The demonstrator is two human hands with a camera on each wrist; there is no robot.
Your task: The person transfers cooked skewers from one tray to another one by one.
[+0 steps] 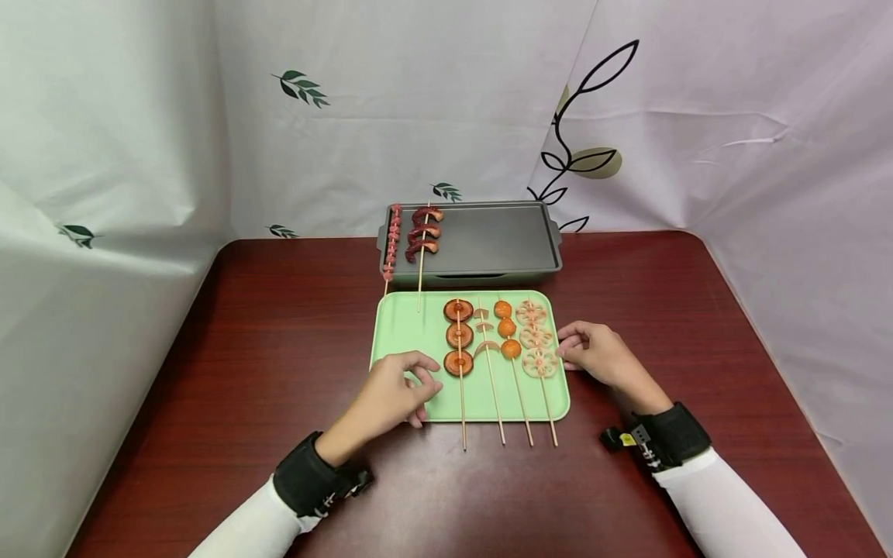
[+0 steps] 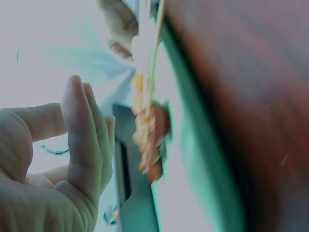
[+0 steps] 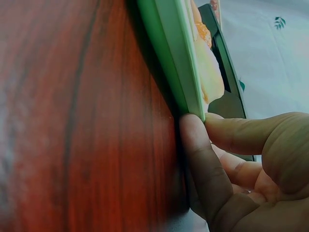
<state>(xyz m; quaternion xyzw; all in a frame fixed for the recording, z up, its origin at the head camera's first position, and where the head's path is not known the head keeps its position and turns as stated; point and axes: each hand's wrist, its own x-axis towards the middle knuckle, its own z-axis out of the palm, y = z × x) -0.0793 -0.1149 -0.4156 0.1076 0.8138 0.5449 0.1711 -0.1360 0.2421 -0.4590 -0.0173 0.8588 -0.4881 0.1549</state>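
**Both hands at the green tray of skewers**

Pale green rectangular plastic tray [image 1: 405, 325] sits mid-table on the dark red wooden table [image 1: 279, 310], its far edge almost against a dark grey rectangular griddle pan [image 1: 488, 240] at 12 o'clock.

Four bamboo skewers lie lengthwise on the tray: brown mushroom-cap skewer [image 1: 458, 337], a thin pale-slice skewer [image 1: 486, 341], orange ball skewer [image 1: 507, 329], lotus-root slice skewer [image 1: 536, 341]. Their bare stick ends overhang the near rim. Two more skewers, one of small pink pieces [image 1: 393, 240] and one of dark red curled pieces [image 1: 423, 231], rest on the griddle's left side.

Left hand [image 1: 391, 395] rests at the tray's 7 o'clock corner, fingers loosely curled, holding nothing; the wrist view shows the fingers together and nearly straight. Right hand [image 1: 600, 355] is at the 3 o'clock edge; the right wrist view shows a thumb [image 3: 203, 164] pressed under the tray's rim [image 3: 186, 72] and fingers [image 3: 241, 133] closing over it, a narrow pinch on the lip.

Judgement: the tray looks light and stiff, smooth, somewhat slippery. The skewers lie loose and would probably roll or slide if it tilts. Best hold seems to be the raised rim on opposite sides, kept level.
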